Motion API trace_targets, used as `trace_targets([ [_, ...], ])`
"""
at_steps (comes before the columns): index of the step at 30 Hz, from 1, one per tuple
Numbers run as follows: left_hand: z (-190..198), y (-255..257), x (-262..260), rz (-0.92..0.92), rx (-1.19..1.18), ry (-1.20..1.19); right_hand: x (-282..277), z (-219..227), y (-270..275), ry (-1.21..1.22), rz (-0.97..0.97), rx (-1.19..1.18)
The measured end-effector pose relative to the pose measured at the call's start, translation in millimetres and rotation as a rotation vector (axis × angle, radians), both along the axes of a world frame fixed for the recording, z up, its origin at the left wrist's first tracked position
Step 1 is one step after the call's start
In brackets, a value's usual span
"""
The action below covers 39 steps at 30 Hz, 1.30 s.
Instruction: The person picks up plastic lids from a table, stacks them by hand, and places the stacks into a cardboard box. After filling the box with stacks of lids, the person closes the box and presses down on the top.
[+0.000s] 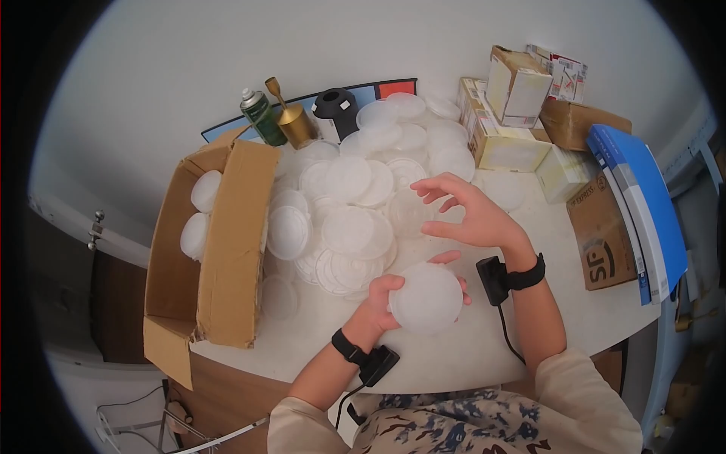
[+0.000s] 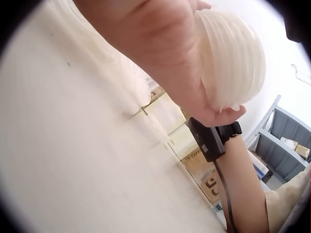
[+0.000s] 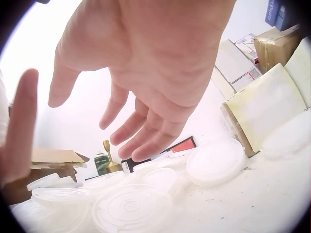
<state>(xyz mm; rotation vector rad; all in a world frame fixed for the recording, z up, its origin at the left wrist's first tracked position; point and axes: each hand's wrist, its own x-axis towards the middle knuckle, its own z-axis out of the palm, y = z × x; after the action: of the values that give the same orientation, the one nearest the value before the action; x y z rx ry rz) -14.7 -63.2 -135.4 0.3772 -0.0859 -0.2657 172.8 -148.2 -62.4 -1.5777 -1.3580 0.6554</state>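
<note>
My left hand (image 1: 376, 309) grips a stack of round translucent plastic lids (image 1: 428, 299) above the front of the table. In the left wrist view the stacked rims of these lids (image 2: 234, 58) show edge-on, with fingers curled under them. My right hand (image 1: 478, 215) hovers above and to the right of the stack, its fingers spread and loosely bent, holding nothing. The right wrist view shows its bare palm over the loose lids (image 3: 130, 206). A large heap of the same lids (image 1: 346, 231) covers the middle and back of the table.
An open cardboard box (image 1: 236, 246) with a few lids inside stands at the left. Behind the heap are a green spray can (image 1: 263, 119), a gold holder (image 1: 295, 125) and a black object (image 1: 335, 113). Small boxes (image 1: 514, 144) and blue folders (image 1: 643, 204) line the right side.
</note>
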Motion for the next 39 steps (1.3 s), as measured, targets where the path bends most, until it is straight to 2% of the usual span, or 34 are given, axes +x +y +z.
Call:
trace_targets([
  [1,-0.3,-1.2,-0.2,-0.001,0.001,0.002,0.7,-3.4,1.7,-0.022,-0.021,0.012],
  [3,-0.3,-5.0,-1.0,-0.174,0.103,-0.069,-3.0,-9.0,4.9,-0.029,0.001,-0.019],
  [5,4.3,-10.1,-4.0,-0.222,0.128,-0.075,-9.0,-14.1,8.2,-0.041,0.027,-0.050],
  [7,6.5,-11.3,-4.1,-0.265,0.158,-0.086,-16.6,-19.8,10.2,-0.081,0.148,-0.121],
  [9,6.7,-10.9,-5.0,-0.382,0.203,-0.140,-19.5,-28.6,13.6,-0.111,0.202,-0.149],
  [12,8.8,-11.5,-7.3,-0.420,0.219,-0.159,-23.8,-32.2,17.6,-0.119,0.299,-0.231],
  [14,8.0,-11.7,-6.9,-0.422,0.213,-0.161,-26.7,-33.8,18.9,-0.104,0.343,-0.283],
  [16,8.3,-11.1,-5.6,-0.422,0.211,-0.166,-31.0,-38.3,18.8,-0.010,0.375,-0.240],
  [20,7.7,-12.2,-6.3,-0.415,0.199,-0.162,-35.8,-39.5,21.8,-0.041,0.413,-0.172],
  [23,7.1,-12.2,-6.2,-0.411,0.214,-0.174,-39.2,-43.7,24.6,0.079,0.488,-0.151],
  [25,8.0,-11.2,-5.0,-0.407,0.232,-0.184,-41.8,-46.3,26.5,0.207,0.565,-0.215],
  [29,8.9,-12.1,-6.8,-0.399,0.253,-0.175,-46.5,-55.8,28.7,0.230,0.574,-0.194],
  [31,8.7,-11.9,-6.2,-0.395,0.257,-0.177,-47.6,-56.6,30.6,0.310,0.651,-0.298],
  [35,9.0,-10.7,-4.2,-0.399,0.276,-0.197,-53.2,-61.4,31.9,0.284,0.649,-0.265],
  [39,10.0,-10.2,-5.1,-0.393,0.272,-0.191,-54.5,-68.3,33.2,0.262,0.567,-0.175],
])
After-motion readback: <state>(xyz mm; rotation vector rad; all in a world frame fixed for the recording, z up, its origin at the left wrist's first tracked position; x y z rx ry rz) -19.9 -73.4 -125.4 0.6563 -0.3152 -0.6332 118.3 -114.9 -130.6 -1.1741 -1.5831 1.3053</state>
